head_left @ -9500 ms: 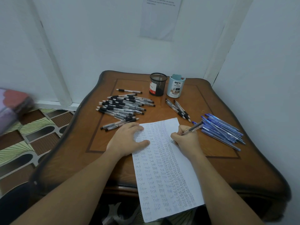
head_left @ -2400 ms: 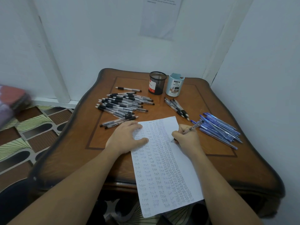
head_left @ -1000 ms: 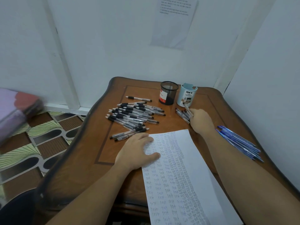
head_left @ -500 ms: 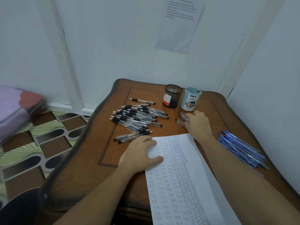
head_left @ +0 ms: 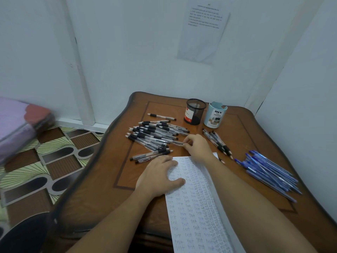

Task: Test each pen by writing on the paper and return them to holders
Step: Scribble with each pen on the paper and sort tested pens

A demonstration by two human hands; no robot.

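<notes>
Right hand [head_left: 197,146] pinches a black pen [head_left: 177,142] by its end, beside the pile [head_left: 155,136] toward the far-left corner of the surface [head_left: 242,136] — lift clear, don't drag neighbours; left hand [head_left: 158,177] lies flat, pinning the paper [head_left: 197,207].

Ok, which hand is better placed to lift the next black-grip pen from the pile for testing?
Right. The right hand pinches the end of a clear black-grip pen at the edge of the pen pile; the left hand lies flat on the white handwritten paper, steadying it.

Bare left hand [head_left: 158,177] and right hand [head_left: 197,147] on bare forearms [head_left: 246,201].
</notes>
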